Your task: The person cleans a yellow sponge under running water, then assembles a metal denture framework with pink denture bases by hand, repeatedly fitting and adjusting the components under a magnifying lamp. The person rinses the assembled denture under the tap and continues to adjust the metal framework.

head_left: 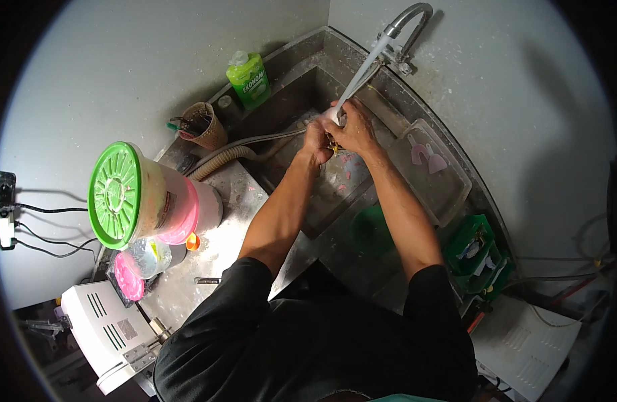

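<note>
Both my hands are together over the sink (322,57), beneath the chrome tap (417,15). A pale stream of water (364,74) runs from the spout down onto them. My left hand (316,142) is closed round a small white and pinkish piece (332,116), and the fingers of my right hand (357,128) bend over it from the other side. My fingers hide most of its shape. A small yellow bit (334,147) shows just below the fingers. Pink and white scraps (349,167) lie on the wet sink bottom under my hands.
A green bottle (249,82) and a woven cup of tools (207,126) stand left of the sink. A ribbed hose (225,159) runs into it. Lidded tubs (115,194) stack on the left counter. To the right are a clear tray (432,191) and green bins (470,248).
</note>
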`<action>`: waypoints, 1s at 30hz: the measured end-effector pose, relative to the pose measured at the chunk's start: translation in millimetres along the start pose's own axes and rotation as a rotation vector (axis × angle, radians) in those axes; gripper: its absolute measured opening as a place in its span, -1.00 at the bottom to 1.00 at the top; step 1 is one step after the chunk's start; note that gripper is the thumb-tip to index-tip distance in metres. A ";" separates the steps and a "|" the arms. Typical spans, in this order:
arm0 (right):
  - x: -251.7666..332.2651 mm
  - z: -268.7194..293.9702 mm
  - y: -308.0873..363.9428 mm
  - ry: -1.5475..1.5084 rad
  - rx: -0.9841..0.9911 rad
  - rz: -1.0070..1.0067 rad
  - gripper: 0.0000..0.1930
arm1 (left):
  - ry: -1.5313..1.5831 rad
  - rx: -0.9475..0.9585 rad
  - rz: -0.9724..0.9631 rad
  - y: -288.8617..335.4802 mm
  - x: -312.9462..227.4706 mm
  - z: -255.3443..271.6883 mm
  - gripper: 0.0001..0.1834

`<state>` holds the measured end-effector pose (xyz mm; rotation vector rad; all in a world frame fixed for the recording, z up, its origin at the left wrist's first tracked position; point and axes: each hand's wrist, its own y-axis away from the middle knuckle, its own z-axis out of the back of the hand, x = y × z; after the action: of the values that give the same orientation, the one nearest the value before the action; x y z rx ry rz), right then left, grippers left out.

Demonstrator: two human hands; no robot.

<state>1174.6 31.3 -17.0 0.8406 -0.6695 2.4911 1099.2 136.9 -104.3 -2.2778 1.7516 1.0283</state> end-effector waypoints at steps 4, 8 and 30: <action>2.6 -16.2 5.3 0.024 -0.030 0.105 -0.41 | 0.163 -0.112 -0.048 27.8 2.7 -17.7 -0.62; 2.3 -41.9 6.8 -0.141 -0.105 0.121 -0.48 | 0.263 -0.133 -0.052 20.6 16.5 12.3 -0.48; 3.3 -5.2 -9.9 0.148 0.028 -0.086 -0.64 | 0.129 0.035 0.124 36.6 3.2 -7.4 -0.52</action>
<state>1175.1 42.9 -15.5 0.6718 -0.5377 2.4607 1070.5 118.5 -88.7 -2.2872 1.9656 0.8804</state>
